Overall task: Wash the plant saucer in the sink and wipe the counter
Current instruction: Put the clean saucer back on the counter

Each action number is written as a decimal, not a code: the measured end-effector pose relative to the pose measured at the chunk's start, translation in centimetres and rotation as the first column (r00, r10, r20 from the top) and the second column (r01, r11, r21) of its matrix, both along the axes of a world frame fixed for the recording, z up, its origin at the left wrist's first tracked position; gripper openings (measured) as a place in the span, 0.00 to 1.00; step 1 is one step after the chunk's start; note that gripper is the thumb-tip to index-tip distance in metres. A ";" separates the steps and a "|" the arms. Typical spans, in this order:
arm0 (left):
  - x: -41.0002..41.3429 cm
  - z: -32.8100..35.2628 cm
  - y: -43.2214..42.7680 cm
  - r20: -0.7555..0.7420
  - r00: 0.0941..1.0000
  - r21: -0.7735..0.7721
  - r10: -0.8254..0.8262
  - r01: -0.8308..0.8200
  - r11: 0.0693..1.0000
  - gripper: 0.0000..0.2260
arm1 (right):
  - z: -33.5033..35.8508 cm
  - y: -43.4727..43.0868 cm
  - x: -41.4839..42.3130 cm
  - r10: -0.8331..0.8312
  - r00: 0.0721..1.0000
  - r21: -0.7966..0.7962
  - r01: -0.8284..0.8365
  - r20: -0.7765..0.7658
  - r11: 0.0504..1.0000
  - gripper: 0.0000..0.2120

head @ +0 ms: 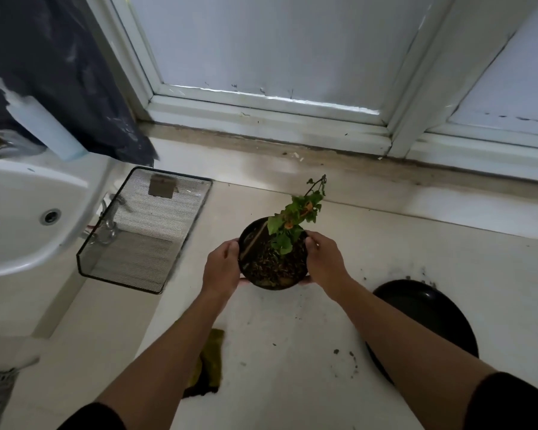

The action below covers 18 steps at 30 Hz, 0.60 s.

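Saucer (423, 308) sits aside — pot (271, 285) is gripped by left hand (222, 265) and right hand (323, 259); soil (267, 265) could be spilled if tilted.

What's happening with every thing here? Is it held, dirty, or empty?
Black round plant pot, upright, held by both hands.
Left hand, grips the pot's left side.
Right hand, grips the pot's right side.
Black round plastic saucer, on the counter, pot off it.
Pale counter, dirty with soil crumbs.
White ceramic sink, empty.
Yellow-green cloth, lying on counter.
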<state>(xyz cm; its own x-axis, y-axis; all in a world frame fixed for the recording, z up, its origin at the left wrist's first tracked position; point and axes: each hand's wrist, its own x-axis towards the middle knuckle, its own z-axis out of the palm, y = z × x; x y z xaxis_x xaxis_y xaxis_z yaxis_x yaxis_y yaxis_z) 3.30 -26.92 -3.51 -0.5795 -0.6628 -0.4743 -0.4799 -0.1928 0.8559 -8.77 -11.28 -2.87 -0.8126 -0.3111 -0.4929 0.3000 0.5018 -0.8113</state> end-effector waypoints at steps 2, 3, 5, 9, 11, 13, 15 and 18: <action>-0.2 0.7 0.2 -0.021 1.000 0.004 -0.019 0.019 1.000 0.14 | 0.5 0.6 -0.2 -0.005 1.000 -0.012 0.005 -0.012 1.000 0.16; -0.3 1.1 0.4 -0.031 0.999 0.009 -0.029 0.029 1.000 0.14 | 0.8 1.0 -0.3 -0.011 1.000 -0.022 0.011 -0.012 1.000 0.17; -0.6 2.0 1.1 -0.047 0.997 0.016 -0.054 0.055 0.998 0.14 | 1.6 2.0 -0.5 -0.026 1.000 -0.043 0.025 -0.009 0.999 0.17; -1.5 3.5 3.6 -0.071 0.992 0.011 -0.108 0.109 0.994 0.15 | 3.5 5.3 -0.9 -0.038 0.999 -0.067 0.036 -0.035 0.997 0.17; -2.0 4.0 5.5 -0.082 0.986 0.014 -0.148 0.150 0.989 0.15 | 4.2 7.5 -1.2 -0.057 0.997 -0.064 0.055 -0.044 0.996 0.17; -2.5 4.2 7.7 -0.088 0.976 0.037 -0.198 0.202 0.979 0.16 | 4.8 10.2 -1.5 -0.089 0.995 -0.057 0.086 -0.044 0.995 0.17; -3.2 4.2 10.1 -0.100 0.962 0.059 -0.253 0.259 0.964 0.17 | 5.0 13.2 -1.8 -0.126 0.991 -0.054 0.124 -0.046 0.991 0.17; -4.2 3.8 14.1 -0.114 0.942 0.077 -0.316 0.326 0.942 0.17 | 5.1 18.0 -2.1 -0.163 0.985 -0.040 0.161 -0.051 0.986 0.17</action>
